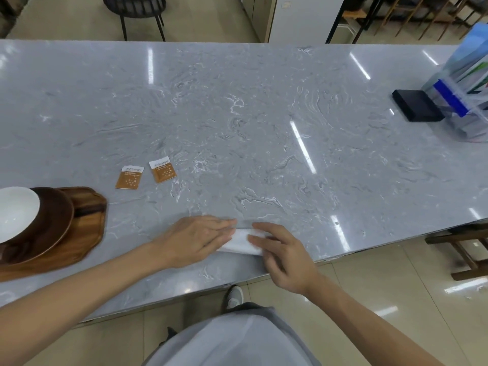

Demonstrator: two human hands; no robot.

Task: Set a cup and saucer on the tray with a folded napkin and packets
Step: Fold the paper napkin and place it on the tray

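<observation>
A white napkin (240,243) lies folded on the grey marble table near its front edge. My left hand (196,237) presses flat on its left part. My right hand (281,250) rests on its right end with fingers curled over the fold. Two brown and white packets (129,177) (162,171) lie side by side on the table, farther back and to the left. A wooden tray (87,228) sits at the left edge, bearing a dark brown saucer (56,220) with a white cup (15,213) on it, partly cut off by the frame.
A black box (417,105) and a clear rack of blue and white leaflets (464,93) stand at the far right. The table's front edge (290,268) runs just below my hands. A chair (137,11) stands beyond the far edge.
</observation>
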